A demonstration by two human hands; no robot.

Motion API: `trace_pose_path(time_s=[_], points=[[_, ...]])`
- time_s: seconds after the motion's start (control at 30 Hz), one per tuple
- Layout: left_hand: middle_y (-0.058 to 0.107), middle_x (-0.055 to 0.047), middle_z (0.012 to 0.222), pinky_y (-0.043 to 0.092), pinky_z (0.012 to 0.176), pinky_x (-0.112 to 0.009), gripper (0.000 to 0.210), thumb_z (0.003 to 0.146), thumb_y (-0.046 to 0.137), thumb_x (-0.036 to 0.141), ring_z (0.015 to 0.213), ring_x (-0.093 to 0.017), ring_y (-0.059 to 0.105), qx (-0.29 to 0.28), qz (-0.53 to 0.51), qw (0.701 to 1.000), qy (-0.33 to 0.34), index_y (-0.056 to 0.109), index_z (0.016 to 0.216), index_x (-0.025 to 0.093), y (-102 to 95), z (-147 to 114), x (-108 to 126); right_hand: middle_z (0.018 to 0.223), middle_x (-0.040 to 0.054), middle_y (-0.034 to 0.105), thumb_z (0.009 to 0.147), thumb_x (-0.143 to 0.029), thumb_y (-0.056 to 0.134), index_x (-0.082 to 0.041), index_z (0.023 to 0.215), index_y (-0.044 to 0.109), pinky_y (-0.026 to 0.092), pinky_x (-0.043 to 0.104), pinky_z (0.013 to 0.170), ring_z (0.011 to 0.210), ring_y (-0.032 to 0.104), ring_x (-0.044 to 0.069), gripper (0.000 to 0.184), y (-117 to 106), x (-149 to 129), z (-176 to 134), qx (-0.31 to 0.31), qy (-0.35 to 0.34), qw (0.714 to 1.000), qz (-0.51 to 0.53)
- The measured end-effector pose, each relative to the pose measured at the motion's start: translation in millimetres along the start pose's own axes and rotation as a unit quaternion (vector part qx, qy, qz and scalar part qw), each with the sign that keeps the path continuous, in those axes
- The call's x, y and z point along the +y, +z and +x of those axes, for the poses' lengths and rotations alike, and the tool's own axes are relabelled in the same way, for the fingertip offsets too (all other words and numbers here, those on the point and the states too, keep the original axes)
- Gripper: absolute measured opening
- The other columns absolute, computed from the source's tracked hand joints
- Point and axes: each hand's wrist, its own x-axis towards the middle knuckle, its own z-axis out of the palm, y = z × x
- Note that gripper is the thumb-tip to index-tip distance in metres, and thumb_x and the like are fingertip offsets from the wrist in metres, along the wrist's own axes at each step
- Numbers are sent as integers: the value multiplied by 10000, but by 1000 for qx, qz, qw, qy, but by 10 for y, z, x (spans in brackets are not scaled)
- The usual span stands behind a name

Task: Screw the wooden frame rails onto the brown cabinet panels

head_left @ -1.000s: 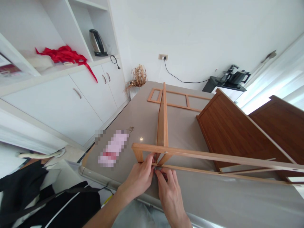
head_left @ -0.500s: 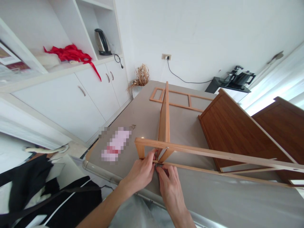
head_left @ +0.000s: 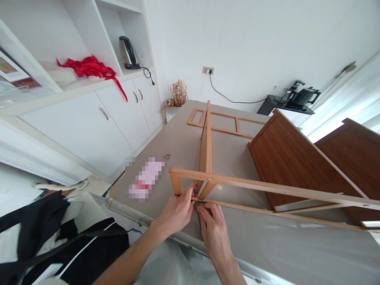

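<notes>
A wooden frame (head_left: 261, 184) stands on its long edge on the grey table, with an upright wooden panel (head_left: 204, 146) meeting it at a joint. My left hand (head_left: 178, 209) is closed at that joint, its thumb and fingers around the lower rail (head_left: 237, 206). Close beside it, my right hand (head_left: 212, 223) pinches a small, thin metal piece (head_left: 195, 203) against the rail's near side; the fingers hide most of it. A screw head (head_left: 208, 179) shows in the upper rail above the hands.
Two brown wooden panels (head_left: 299, 158) lean at the right. A flat ladder-like frame (head_left: 237, 126) lies at the back. Several small screws (head_left: 166, 156) and a blurred pink packet (head_left: 148, 176) lie left. Dark clothes (head_left: 80, 253) are below the table's left edge.
The camera view has shifted very slightly. Both hands stay at the joint, and the right fingers have turned a little around the small metal piece.
</notes>
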Motion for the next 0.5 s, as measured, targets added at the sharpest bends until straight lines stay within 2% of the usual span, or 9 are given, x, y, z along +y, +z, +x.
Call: trace_pose_path(time_s=[0.27,0.5], points=[[666,-141,1332,612,932,-447,502,1047,449,132,1126,-266,721,-5,-27,1000,-2,315,1530,156,12,5,-24,959,50,653,1014,-81,547,-207,1050,722,555,322,792,892,601,179,218,28,39,7,16,4,1000,2],[683,-126,1317,619,920,-447,507,1043,441,128,1107,-270,733,-3,-20,1000,-6,292,1525,168,13,-1,-13,990,53,621,1002,-38,533,-218,1070,705,541,322,810,929,589,184,258,3,-16,-6,10,11,1000,-3]])
